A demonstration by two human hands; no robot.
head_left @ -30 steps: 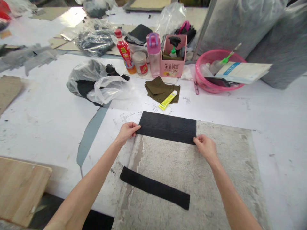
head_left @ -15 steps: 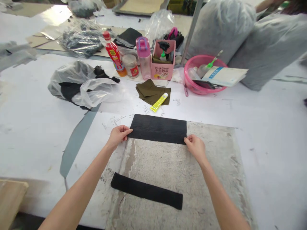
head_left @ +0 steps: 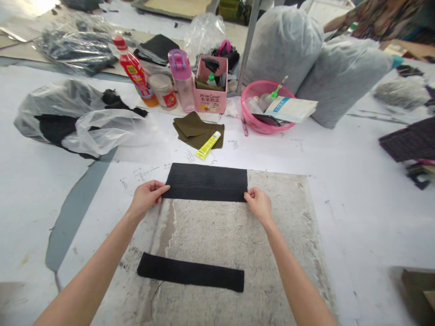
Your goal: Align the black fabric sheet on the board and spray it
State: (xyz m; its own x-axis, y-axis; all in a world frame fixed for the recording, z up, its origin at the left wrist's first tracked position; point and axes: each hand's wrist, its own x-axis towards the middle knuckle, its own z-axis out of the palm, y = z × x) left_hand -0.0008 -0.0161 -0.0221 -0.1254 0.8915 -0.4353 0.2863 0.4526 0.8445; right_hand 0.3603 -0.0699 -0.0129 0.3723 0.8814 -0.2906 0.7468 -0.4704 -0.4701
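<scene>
The left hand [head_left: 148, 196] and right hand [head_left: 258, 204] pinched opposite lower corners of the black fabric panel [head_left: 207, 183], probably to keep it straight on the grey board [head_left: 204, 231].

And it's 2 hands, L hand [head_left: 147, 197] + R hand [head_left: 258, 206]; 2 blk fabric pcs: 1 wide pc [head_left: 207, 182], 1 narrow strip [head_left: 192, 271]! 1 yellow tube [head_left: 208, 145], 1 jar [head_left: 163, 92], 2 btls: 1 red btl [head_left: 132, 68], 1 pink btl [head_left: 185, 86]. 1 pink box [head_left: 212, 102], 1 pink basin [head_left: 267, 127], 2 big grey sacks [head_left: 283, 50]. Brown cloths [head_left: 190, 126]: more than 1, exact no. unclear!
</scene>
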